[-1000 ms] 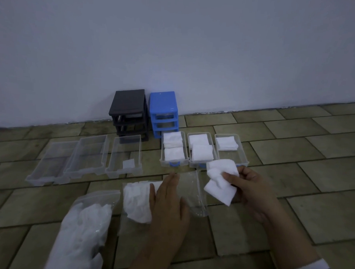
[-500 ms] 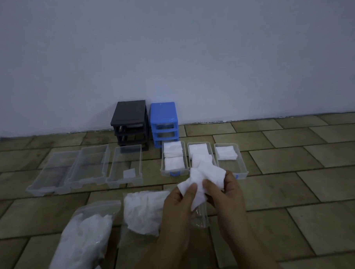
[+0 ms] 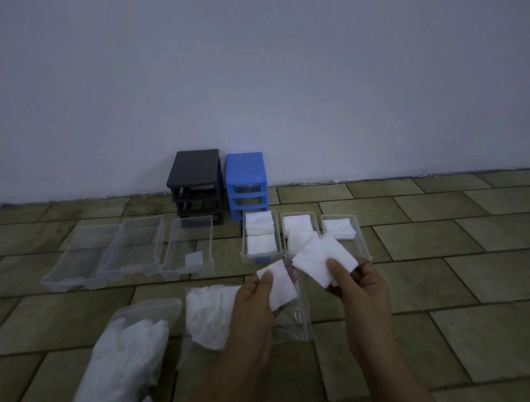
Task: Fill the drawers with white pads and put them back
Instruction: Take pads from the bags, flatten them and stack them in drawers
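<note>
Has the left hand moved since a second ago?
Yes. The left hand has lifted off the open bag toward the drawers and now pinches a pad.

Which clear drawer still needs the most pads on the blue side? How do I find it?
Find the blue cabinet by the wall. Three clear drawers sit before it; take the rightmost drawer. It holds one pad stack at the back, while its neighbours hold two.

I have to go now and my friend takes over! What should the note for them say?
Left hand pinches one white pad; right hand pinches a stack of pads.
Three drawers by the blue cabinet hold pads, the rightmost only half full.
Three clear drawers by the black cabinet are almost empty.
Left: fill those from the bags, then slide all six back.
</note>
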